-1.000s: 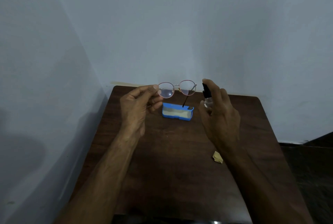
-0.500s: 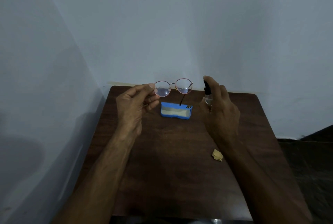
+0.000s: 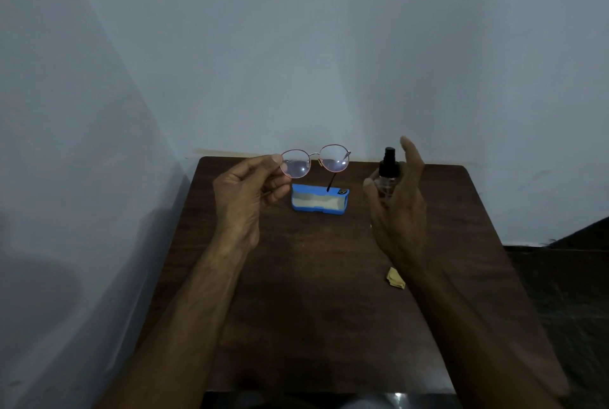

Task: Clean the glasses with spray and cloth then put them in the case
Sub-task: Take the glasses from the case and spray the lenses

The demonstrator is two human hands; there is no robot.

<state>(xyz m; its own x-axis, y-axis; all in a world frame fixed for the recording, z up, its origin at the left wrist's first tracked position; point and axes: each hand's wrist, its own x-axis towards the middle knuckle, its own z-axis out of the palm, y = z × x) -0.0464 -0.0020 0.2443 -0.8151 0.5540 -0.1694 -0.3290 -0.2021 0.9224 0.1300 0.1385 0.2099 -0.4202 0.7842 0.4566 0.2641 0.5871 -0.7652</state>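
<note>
My left hand (image 3: 250, 191) pinches the round, thin-rimmed glasses (image 3: 314, 161) by their left lens rim and holds them up over the open blue case (image 3: 318, 198). One dark temple arm hangs down toward the case. My right hand (image 3: 395, 197) holds the small clear spray bottle (image 3: 388, 174) with a black nozzle, to the right of the glasses. The thumb lies on the bottle's left side and the forefinger is lifted straight above the nozzle. A folded tan cloth (image 3: 394, 278) lies on the table by my right forearm.
The dark wooden table (image 3: 313, 309) stands in a corner, with pale walls behind it and to the left. Its right edge drops to a dark floor (image 3: 566, 277).
My right hand has shifted the bottle a little to the right, away from the glasses. The forefinger has come off the nozzle. The left hand holds the glasses much as before.
</note>
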